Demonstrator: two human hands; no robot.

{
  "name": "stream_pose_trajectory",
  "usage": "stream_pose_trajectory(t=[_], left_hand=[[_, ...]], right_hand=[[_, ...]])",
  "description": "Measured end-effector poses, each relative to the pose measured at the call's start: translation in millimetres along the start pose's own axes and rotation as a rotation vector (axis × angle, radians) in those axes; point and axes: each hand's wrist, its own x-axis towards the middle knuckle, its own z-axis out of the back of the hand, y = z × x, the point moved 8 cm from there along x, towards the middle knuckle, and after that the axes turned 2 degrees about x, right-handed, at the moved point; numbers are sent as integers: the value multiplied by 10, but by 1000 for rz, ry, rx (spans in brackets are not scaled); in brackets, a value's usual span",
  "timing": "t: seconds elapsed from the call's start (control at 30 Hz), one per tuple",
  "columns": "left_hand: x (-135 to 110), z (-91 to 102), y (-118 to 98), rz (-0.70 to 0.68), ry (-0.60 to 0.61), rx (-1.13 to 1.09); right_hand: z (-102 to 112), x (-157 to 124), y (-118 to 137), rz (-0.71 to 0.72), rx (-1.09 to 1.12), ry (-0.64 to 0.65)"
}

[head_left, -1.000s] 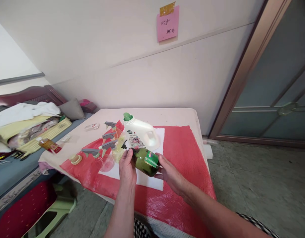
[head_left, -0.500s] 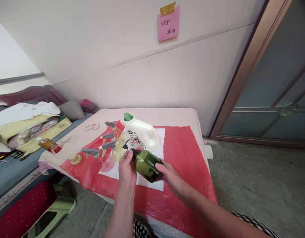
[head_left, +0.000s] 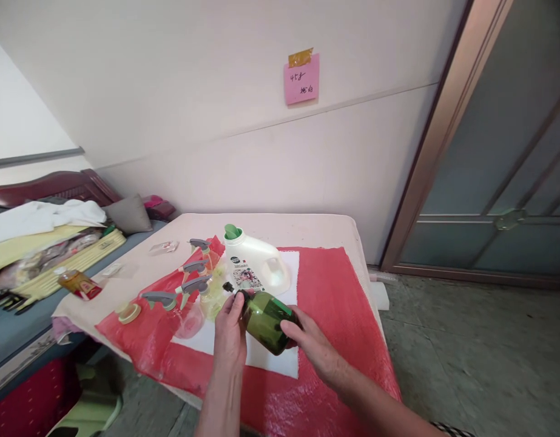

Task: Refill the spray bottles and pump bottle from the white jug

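I face a plain off-white wall (head_left: 216,73) crossed by one slanting seam; a square pink paper note (head_left: 301,85) is taped to it. To my right: a brown-framed door (head_left: 502,152) with frosted grey-green glass panes. Floor (head_left: 466,352): dull grey, tile-like, with faint joints. To my left: a dark red wooden headboard (head_left: 56,187), a square grey cushion (head_left: 128,213) and blue bedding (head_left: 16,331). Lower left, partly cropped: a pale green plastic stool (head_left: 95,397). Light: soft, diffuse, fairly even on the wall.
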Motion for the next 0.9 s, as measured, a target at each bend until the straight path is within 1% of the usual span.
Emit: stream_pose_trajectory(t=[0.03,0.07,0.17,0.2,0.23,0.3,0.33,0.43,0.5,0.6,0.67,0.7,0.77,0.9], left_hand=[[1,0,-1,10,15,-11],[0,-11,-1,21,38,-22],[-18,-55,-12,30,96,-26],[-23,-61,-12,28,100,-22],[-25,-59,-8,28,95,-23],[-16,-31,9,27,65,-32],[-6,-9,17,22,46,-36],[24,49,26,-17,-12,-39],[24,50,25,-41,-34,-38],[-15,-27,28,-42,-23,-14],[-53,-86,26,-31,-8,5],[-69,-104,24,-28,-6,10],[-89,-112,19,-25,-10,15],[-83,-77,49,-1,-24,42]], right_hand=[[-5,-5,-10,-13,12,11],[-20,-13,-60,-70,65,31],[-102,-63,-267,-320,274,90],[-123,-78,-305,-371,304,104],[-133,-85,-317,-390,309,115],[-113,-68,-279,-350,268,112],[-86,-50,-237,-300,219,98],[6,3,-57,-70,-18,27],[14,5,29,56,-217,-9],[13,-22,69,125,-522,-103],[3,-43,98,137,-657,-143],[-12,-50,117,141,-682,-136],[-50,-58,156,144,-667,-78],[-83,-71,165,65,-499,52]])
